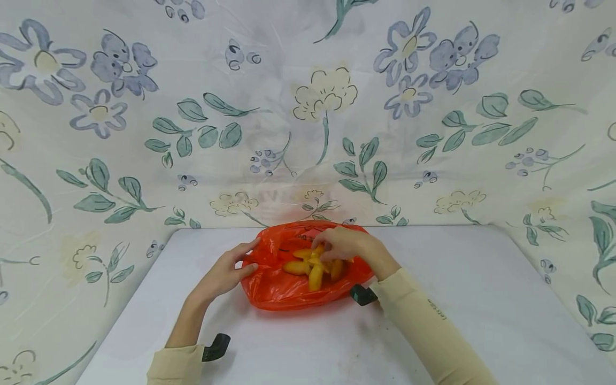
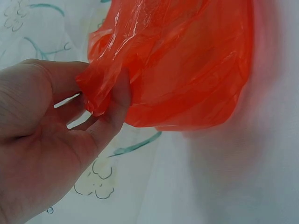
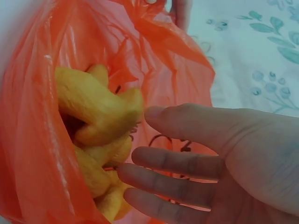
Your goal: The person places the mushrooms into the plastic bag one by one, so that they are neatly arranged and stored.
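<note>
A red plastic bag (image 1: 269, 289) lies on the white table with its mouth spread open. Inside it sit several yellow, finger-shaped pieces of fruit (image 1: 315, 275), smooth and blunt-ended, clustered together. My left hand (image 1: 228, 272) holds the bag's left rim, with the red film (image 2: 100, 86) pinched between thumb and fingers in the left wrist view. Over the bag's mouth, my right hand (image 1: 341, 243) reaches in from the right. In the right wrist view its fingers are fairly straight, and the thumb tip is right beside the uppermost yellow fruit (image 3: 98, 107); contact is unclear.
The white table (image 1: 443, 289) extends on both sides of the bag. A floral cloth (image 1: 269, 117) hangs behind it and along the sides. Black wrist-worn devices (image 1: 216, 347) show at both sleeves.
</note>
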The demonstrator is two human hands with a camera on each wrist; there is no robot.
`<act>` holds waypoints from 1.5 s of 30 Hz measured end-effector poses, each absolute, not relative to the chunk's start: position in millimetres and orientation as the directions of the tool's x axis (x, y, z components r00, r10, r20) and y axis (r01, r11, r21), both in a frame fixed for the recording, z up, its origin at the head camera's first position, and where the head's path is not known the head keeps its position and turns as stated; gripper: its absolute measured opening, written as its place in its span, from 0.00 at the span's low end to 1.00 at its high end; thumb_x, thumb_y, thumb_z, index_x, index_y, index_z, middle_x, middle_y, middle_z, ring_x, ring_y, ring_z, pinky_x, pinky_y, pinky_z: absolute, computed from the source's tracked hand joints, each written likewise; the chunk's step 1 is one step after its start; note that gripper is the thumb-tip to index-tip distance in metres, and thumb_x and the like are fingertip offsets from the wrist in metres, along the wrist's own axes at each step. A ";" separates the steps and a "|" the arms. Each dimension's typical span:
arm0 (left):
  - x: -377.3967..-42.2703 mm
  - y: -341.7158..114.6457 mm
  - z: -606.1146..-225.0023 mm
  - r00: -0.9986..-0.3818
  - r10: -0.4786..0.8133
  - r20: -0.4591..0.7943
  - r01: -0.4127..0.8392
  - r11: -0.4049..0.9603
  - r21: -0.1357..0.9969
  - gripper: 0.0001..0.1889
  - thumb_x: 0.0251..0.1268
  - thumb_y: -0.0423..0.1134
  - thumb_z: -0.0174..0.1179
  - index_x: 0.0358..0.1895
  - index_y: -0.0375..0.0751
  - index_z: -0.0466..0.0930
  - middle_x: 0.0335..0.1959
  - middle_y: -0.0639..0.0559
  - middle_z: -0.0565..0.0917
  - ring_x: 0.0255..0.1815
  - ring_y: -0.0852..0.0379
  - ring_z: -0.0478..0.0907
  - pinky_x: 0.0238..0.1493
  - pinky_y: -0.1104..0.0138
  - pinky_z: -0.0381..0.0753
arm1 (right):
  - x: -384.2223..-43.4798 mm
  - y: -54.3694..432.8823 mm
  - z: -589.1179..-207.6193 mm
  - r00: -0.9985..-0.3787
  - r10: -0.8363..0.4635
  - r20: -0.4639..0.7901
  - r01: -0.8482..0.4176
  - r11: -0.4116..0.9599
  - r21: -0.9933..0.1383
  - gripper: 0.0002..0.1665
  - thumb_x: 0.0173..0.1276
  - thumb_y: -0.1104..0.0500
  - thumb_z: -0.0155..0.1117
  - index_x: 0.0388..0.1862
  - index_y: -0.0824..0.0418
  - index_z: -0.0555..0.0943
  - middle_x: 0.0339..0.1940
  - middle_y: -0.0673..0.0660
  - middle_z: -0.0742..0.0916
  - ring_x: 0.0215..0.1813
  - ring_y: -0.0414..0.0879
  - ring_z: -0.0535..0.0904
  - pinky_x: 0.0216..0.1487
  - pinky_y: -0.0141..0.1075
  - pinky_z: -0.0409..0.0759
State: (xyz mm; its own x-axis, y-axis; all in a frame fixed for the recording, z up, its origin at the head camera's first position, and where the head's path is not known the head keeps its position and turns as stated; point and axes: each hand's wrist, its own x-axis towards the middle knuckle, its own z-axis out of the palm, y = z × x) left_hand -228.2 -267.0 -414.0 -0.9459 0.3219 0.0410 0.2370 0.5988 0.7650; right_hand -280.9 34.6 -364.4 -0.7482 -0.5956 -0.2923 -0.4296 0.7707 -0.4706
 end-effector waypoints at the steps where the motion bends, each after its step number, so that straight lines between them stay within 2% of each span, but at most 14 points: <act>1: -228.2 -267.0 -414.1 -0.946 0.321 0.041 0.236 0.600 0.765 0.32 0.68 0.31 0.57 0.75 0.45 0.60 0.69 0.39 0.71 0.62 0.39 0.73 0.52 0.55 0.85 | -280.7 35.2 -363.2 -0.749 -0.598 -0.287 -0.436 0.770 -0.466 0.21 0.68 0.56 0.65 0.60 0.51 0.79 0.42 0.51 0.84 0.41 0.44 0.79 0.42 0.30 0.82; 7: -228.3 -267.3 -414.3 -0.945 0.324 0.042 0.239 0.597 0.766 0.32 0.68 0.31 0.57 0.75 0.44 0.60 0.69 0.38 0.71 0.62 0.39 0.73 0.52 0.55 0.85 | -279.3 39.4 -358.4 -0.752 -0.597 -0.280 -0.433 0.767 -0.473 0.21 0.69 0.56 0.64 0.61 0.52 0.79 0.39 0.50 0.84 0.38 0.44 0.79 0.40 0.31 0.81; 16: -228.7 -267.1 -414.3 -0.943 0.328 0.047 0.244 0.593 0.767 0.32 0.68 0.31 0.57 0.75 0.44 0.61 0.69 0.38 0.71 0.63 0.37 0.72 0.53 0.54 0.85 | -275.2 48.8 -355.3 -0.759 -0.596 -0.263 -0.425 0.759 -0.494 0.21 0.70 0.55 0.63 0.61 0.51 0.79 0.45 0.51 0.84 0.43 0.44 0.79 0.46 0.33 0.83; 22: -229.1 -266.4 -413.6 -0.944 0.328 0.044 0.242 0.593 0.768 0.32 0.68 0.31 0.57 0.75 0.44 0.61 0.70 0.38 0.71 0.63 0.37 0.72 0.52 0.55 0.85 | -274.2 57.8 -350.6 -0.748 -0.619 -0.239 -0.446 0.736 -0.510 0.22 0.70 0.55 0.63 0.62 0.54 0.78 0.45 0.53 0.85 0.43 0.45 0.80 0.43 0.32 0.83; 26: -228.4 -266.3 -413.1 -0.945 0.323 0.039 0.237 0.599 0.765 0.33 0.68 0.31 0.57 0.75 0.44 0.60 0.70 0.38 0.71 0.63 0.37 0.72 0.53 0.54 0.85 | -272.3 62.5 -345.7 -0.748 -0.626 -0.220 -0.457 0.726 -0.515 0.21 0.71 0.54 0.62 0.62 0.52 0.78 0.46 0.53 0.85 0.42 0.46 0.80 0.43 0.31 0.83; 33: -228.3 -266.7 -414.3 -0.947 0.320 0.039 0.236 0.604 0.761 0.33 0.68 0.31 0.57 0.75 0.45 0.60 0.69 0.38 0.71 0.63 0.37 0.72 0.53 0.54 0.85 | -265.4 70.4 -337.4 -0.756 -0.625 -0.193 -0.465 0.721 -0.514 0.21 0.70 0.52 0.63 0.61 0.49 0.78 0.49 0.53 0.85 0.48 0.45 0.80 0.48 0.34 0.84; 38: -228.6 -267.9 -414.2 -0.947 0.318 0.047 0.241 0.604 0.760 0.32 0.68 0.31 0.58 0.75 0.45 0.61 0.69 0.38 0.71 0.63 0.37 0.72 0.53 0.54 0.85 | -259.3 77.8 -336.6 -0.770 -0.616 -0.164 -0.467 0.720 -0.513 0.21 0.70 0.52 0.63 0.61 0.48 0.78 0.49 0.52 0.85 0.47 0.45 0.80 0.50 0.36 0.84; 45: -228.0 -267.9 -413.5 -0.944 0.326 0.050 0.247 0.600 0.761 0.32 0.69 0.32 0.58 0.75 0.44 0.61 0.70 0.37 0.70 0.63 0.37 0.72 0.52 0.55 0.85 | -249.1 92.0 -336.5 -0.772 -0.622 -0.127 -0.476 0.699 -0.535 0.21 0.70 0.52 0.63 0.61 0.52 0.78 0.53 0.51 0.85 0.50 0.45 0.81 0.53 0.39 0.83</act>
State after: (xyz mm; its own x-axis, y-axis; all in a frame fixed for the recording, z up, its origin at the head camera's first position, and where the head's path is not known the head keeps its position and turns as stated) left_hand -228.0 -267.9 -413.5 -0.9440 0.3262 0.0497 0.2473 0.5998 0.7610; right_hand -249.1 92.0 -336.5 -0.7723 -0.6225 -0.1265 -0.4756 0.6987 -0.5345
